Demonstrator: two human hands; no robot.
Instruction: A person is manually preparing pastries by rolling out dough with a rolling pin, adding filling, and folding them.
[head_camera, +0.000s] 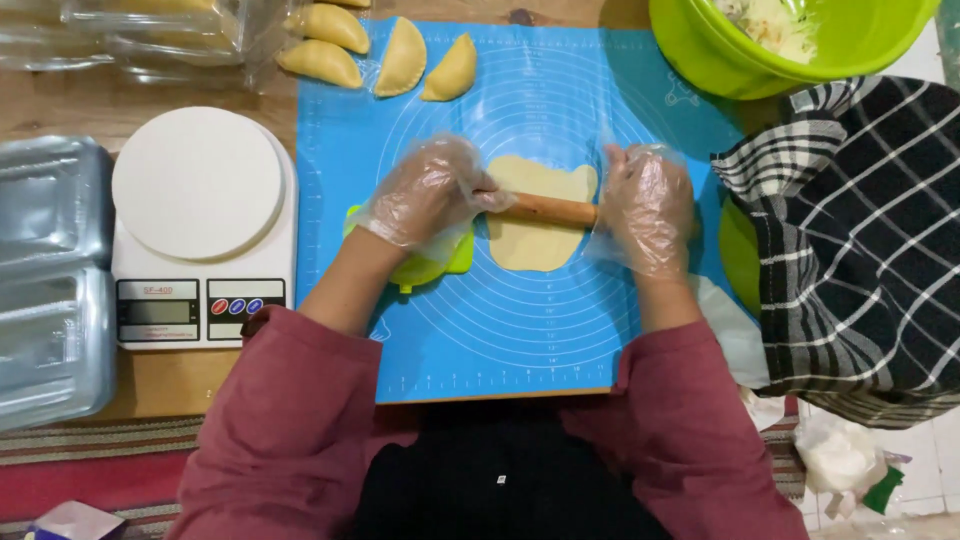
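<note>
A white kitchen scale (203, 228) sits left of centre, folded pastries (370, 55) along the top, a green bowl (780, 45) upper right, a checked cloth (850, 230) at right.

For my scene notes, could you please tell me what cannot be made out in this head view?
- Rolling pin: both ends hidden under the gloved left hand and right hand.
- Green press: mostly covered by the left hand.
- Green bowl: cut off by the top edge.
- Scale: display too small to read.
</note>
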